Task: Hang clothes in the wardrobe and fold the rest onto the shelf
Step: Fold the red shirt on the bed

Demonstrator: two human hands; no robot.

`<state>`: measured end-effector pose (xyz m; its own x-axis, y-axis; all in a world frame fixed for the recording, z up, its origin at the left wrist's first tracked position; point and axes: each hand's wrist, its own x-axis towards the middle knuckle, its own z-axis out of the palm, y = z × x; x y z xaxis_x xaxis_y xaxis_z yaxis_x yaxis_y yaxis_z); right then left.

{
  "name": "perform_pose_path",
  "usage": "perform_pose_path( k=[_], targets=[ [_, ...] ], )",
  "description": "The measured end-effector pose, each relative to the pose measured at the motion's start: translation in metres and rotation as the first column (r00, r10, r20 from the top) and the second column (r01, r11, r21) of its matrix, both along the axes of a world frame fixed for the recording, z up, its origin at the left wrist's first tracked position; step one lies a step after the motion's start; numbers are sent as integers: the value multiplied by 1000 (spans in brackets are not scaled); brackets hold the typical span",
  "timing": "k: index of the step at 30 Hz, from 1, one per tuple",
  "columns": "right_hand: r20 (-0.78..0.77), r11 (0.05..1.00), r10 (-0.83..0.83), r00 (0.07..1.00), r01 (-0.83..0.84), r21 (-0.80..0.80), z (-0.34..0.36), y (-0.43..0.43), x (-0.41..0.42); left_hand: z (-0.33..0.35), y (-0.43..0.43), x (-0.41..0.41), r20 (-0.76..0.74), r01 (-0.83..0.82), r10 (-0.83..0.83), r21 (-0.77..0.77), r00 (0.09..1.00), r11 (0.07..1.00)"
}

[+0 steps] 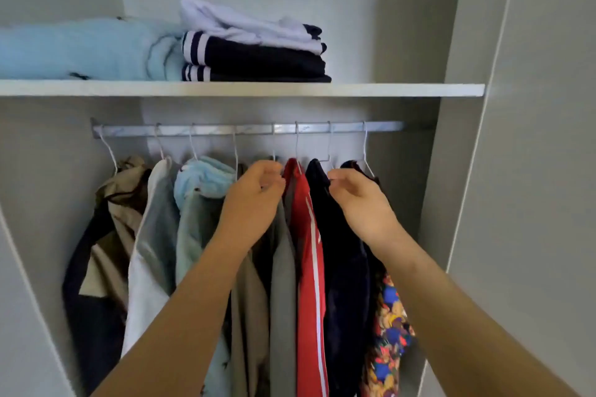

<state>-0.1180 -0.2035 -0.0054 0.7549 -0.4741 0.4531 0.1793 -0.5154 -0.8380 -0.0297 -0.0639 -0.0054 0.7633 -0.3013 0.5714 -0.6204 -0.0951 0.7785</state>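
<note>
Several garments hang on white wire hangers from the metal rail [248,129]. Among them are a beige and navy jacket [106,235], a white garment [151,235], a light blue fleece [196,190], a grey garment [282,267], a red jacket with a white stripe [308,251], a navy garment [345,251] and a colourful patterned one [392,325]. My left hand [254,200] is curled at the shoulder of the grey garment, just left of the red jacket. My right hand [358,200] pinches the top edge of the navy garment. Whether the left fingers grip cloth or the hanger is unclear.
The white shelf [403,89] above the rail carries a folded light blue fleece [80,48] and a stack of navy striped and white clothes [254,48]. Grey wardrobe walls close in on both sides, with a door edge [503,106] at the right.
</note>
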Motion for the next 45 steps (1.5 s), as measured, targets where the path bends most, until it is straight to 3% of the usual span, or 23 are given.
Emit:
perform_pose_path(
  k=[3,7,12,22,28,35,39,45],
  targets=[
    [-96,982,-119,988,131,138,-61,18,-26,-53,9,-19,-135,119,-107,86,985,989],
    [-248,919,-247,937,308,246,-131,65,-75,-125,30,-52,-366,329,-237,215,900,919],
    [-442,745,-361,821,539,392,-189,133,-160,-185,59,-124,-482,510,-324,326,814,796],
    [-594,231,-635,495,855,465,-256,242,-368,-245,94,-322,-653,838,-530,463,542,288],
    [-638,-78,-714,290,872,483,-279,333,-508,-266,135,-472,-688,871,-638,488,345,-55],
    [-716,-453,-698,-15,784,425,-294,496,-683,-287,238,-674,-753,777,-653,459,83,-431],
    [-730,-639,-662,-170,638,430,-302,584,-764,-295,306,-778,-771,663,-634,447,-53,-600],
    [-741,-783,-599,-303,417,462,-312,663,-817,-307,372,-872,-804,473,-568,436,-178,-766]
  ],
)
